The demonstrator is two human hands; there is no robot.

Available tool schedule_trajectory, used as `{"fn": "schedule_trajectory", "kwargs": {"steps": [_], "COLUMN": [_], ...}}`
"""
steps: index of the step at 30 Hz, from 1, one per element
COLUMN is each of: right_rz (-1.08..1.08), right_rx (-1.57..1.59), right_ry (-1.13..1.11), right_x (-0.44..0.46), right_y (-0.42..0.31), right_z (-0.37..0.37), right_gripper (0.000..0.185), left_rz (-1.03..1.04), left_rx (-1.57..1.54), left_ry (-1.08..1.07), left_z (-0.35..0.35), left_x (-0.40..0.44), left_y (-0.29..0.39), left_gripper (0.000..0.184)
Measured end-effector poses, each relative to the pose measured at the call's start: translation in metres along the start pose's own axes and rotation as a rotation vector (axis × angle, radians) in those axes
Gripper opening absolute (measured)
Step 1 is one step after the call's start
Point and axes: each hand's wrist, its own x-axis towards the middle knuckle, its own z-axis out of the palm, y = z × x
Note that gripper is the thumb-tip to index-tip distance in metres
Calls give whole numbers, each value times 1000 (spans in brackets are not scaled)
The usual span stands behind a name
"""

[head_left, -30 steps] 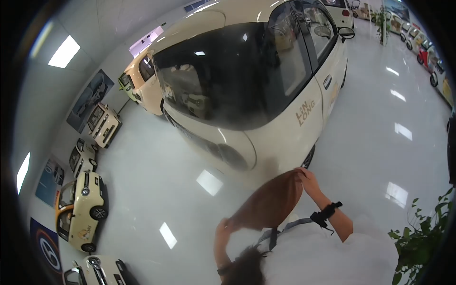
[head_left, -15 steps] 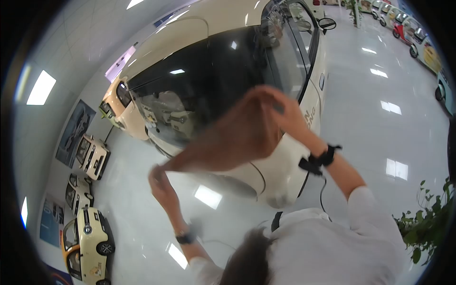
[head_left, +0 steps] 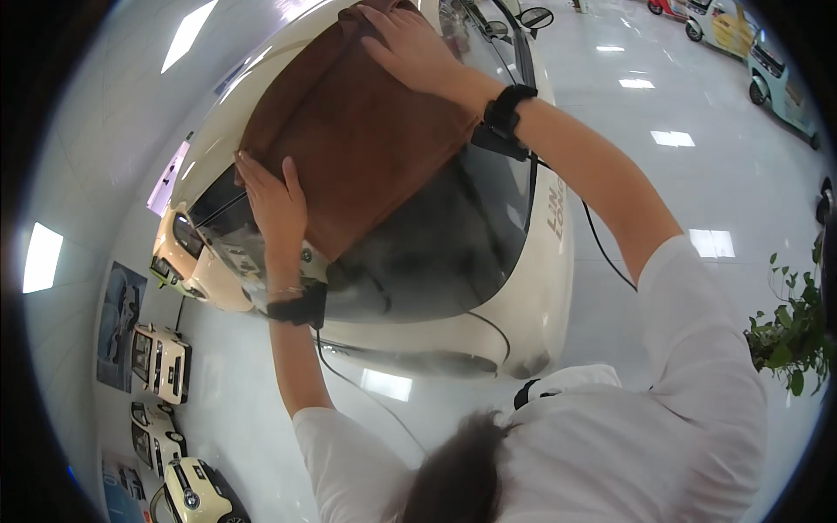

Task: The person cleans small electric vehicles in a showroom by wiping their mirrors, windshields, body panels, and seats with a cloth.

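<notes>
A brown cloth (head_left: 357, 139) is spread over the dark window glass (head_left: 427, 248) of a cream car (head_left: 551, 261), covering its upper part. My left hand (head_left: 277, 202) lies on the cloth's left edge, fingers stretched and thumb apart. Higher up, near the cloth's top edge by the roof, my right hand (head_left: 414, 50) rests flat with its fingers spread. Both hands press on the cloth rather than wrap round it. Each wrist carries a black strap; a dark cable hangs from each.
Several small cars (head_left: 162, 362) stand along the left wall. Scooters (head_left: 780, 83) line the far right. A leafy plant (head_left: 789, 336) is at the right edge. The car's side mirror (head_left: 535, 17) sticks out at the top. Glossy floor (head_left: 636, 157) runs along the car's right side.
The cloth, held up in the air between both hands before, now lies against the glass. Both hands have moved up and forward, and their fingers have opened flat on it.
</notes>
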Motion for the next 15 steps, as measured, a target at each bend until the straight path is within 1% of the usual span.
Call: {"fn": "schedule_trajectory", "kwargs": {"steps": [1, 2, 4, 7, 10, 11, 14, 15], "right_rz": [65, 49, 40, -17, 12, 63, -3, 79], "right_rx": [68, 75, 94, 128, 119, 134, 101, 215], "right_ry": [-122, -91, -44, -25, 15, -36, 50, -38], "right_x": [-1, 2, -1, -14, -37, -47, -74, -82], "right_y": [-2, -4, -7, -2, -5, -3, -3, -2], "right_z": [-5, -7, -8, -2, 2, 2, 1, -3], "right_gripper": [59, 56, 51, 56, 56, 57, 57, 57], "left_rz": [2, 2, -27, -57, -66, -66, -77, -87], "left_rx": [13, 27, -55, -153, -201, -215, -236, -233], "left_ry": [62, 124, 156, 194, 223, 225, 220, 212], "left_z": [12, 20, 33, 47, 56, 59, 63, 64], "left_x": [-6, -9, -14, -26, -35, -40, -59, -64], "left_y": [-3, -4, -8, -10, -11, -10, -2, 1], "left_gripper": [76, 75, 72, 73, 73, 74, 76, 77]}}
